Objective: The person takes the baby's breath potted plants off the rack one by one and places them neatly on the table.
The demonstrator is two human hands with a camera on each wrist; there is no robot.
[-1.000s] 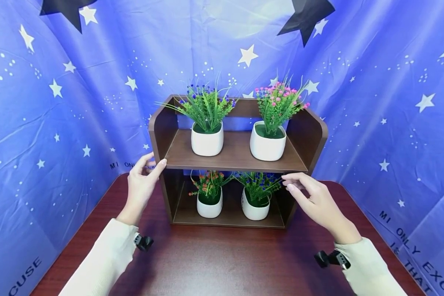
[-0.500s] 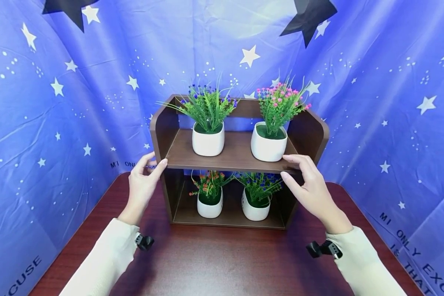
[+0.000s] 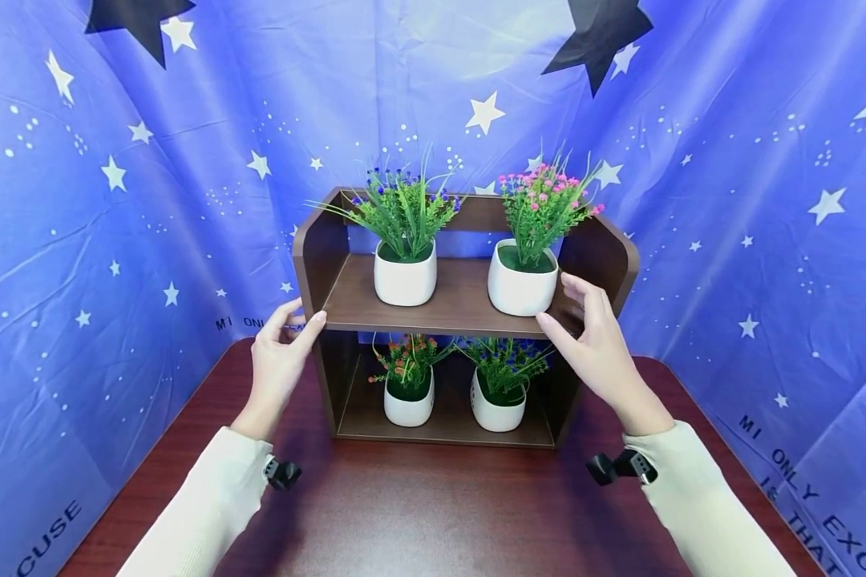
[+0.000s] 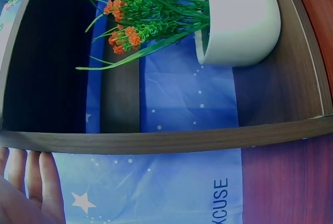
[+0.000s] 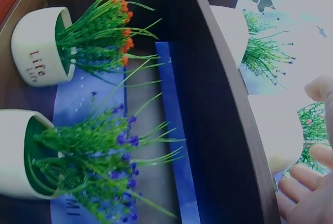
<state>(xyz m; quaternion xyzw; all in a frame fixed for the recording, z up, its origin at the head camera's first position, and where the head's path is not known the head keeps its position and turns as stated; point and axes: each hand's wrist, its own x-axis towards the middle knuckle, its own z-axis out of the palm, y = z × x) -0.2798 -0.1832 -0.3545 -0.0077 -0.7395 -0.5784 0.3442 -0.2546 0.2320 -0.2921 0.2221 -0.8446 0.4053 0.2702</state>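
My left hand [image 3: 279,353] holds the left side panel of a dark brown two-tier shelf [image 3: 440,312], thumb on its front edge, other fingers against its outer face. My right hand [image 3: 602,353], thumb and fingers spread, is beside the white pot of pink flowers [image 3: 523,276] on the upper right. Whether it touches the pot I cannot tell. In the right wrist view, the spread fingers [image 5: 304,177] lie by that pot [image 5: 276,133]. A white pot of blue flowers [image 3: 406,272] stands on the upper left.
Below are a pot of orange flowers [image 3: 409,401], marked "Life" in the right wrist view, and another pot of blue flowers [image 3: 498,407]. The shelf stands on a reddish-brown table [image 3: 433,505]. A blue star-printed cloth [image 3: 209,160] surrounds it.
My right hand has risen from beneath the upper board's right end to beside the pot of pink flowers, and its fingers have spread. The left hand and the pots stay in place.
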